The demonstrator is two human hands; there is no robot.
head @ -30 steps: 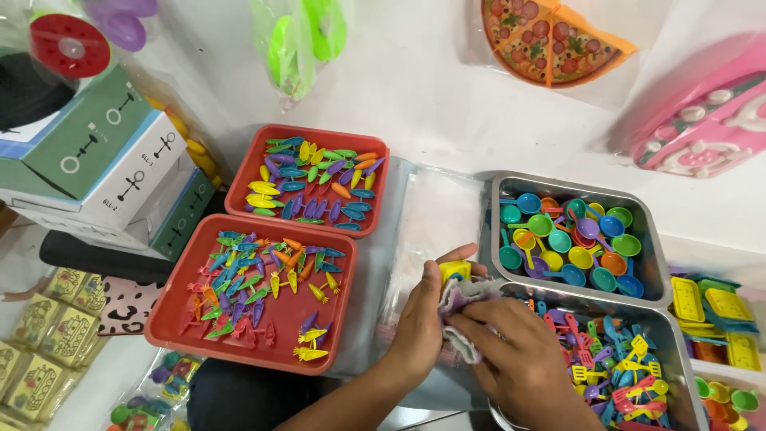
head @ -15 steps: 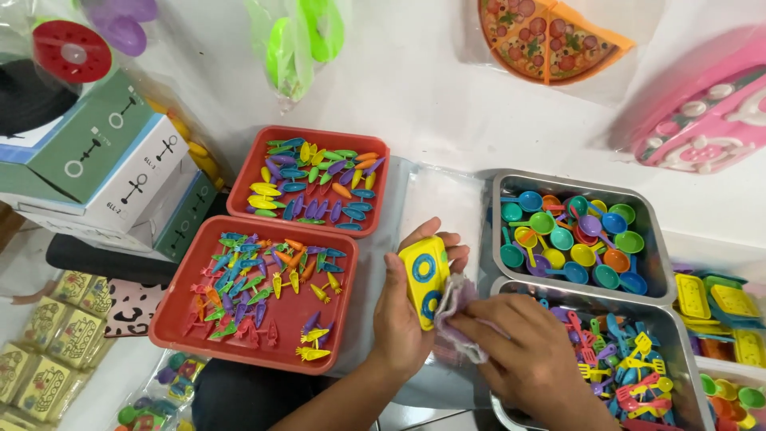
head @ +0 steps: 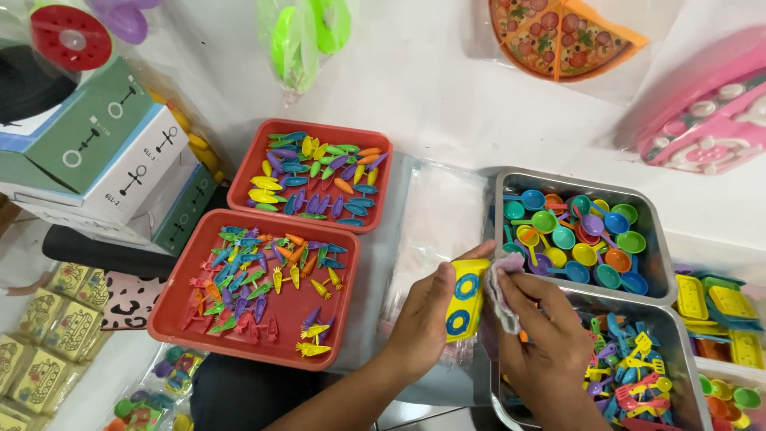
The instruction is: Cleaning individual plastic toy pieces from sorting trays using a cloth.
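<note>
My left hand (head: pixel 427 315) grips a small yellow toy stove (head: pixel 464 297) with two blue rings on its face, held upright over a clear plastic bag (head: pixel 435 215). My right hand (head: pixel 542 335) presses a pale purple cloth (head: pixel 499 291) against the stove's right side. Both hands hover at the left edge of two metal trays. The upper metal tray (head: pixel 499 191) holds several coloured toy spoons and bowls. The lower metal tray (head: pixel 686 359), partly hidden by my right hand, holds several toy forks and spatulas.
Two red trays (head: pixel 171 319) (head: pixel 247 172) of tiny coloured toy vegetables lie to the left. Stacked green and white boxes (head: pixel 96 152) stand at far left. Yellow toy trays (head: pixel 710 307) lie at far right. A toy pizza (head: pixel 562 36), pink toy (head: pixel 702 128) and bagged green toys (head: pixel 303 40) hang behind.
The stove has turned from hidden under the cloth to face up in my left hand. Both hands rose toward the upper metal tray, and the cloth moved to the stove's right side.
</note>
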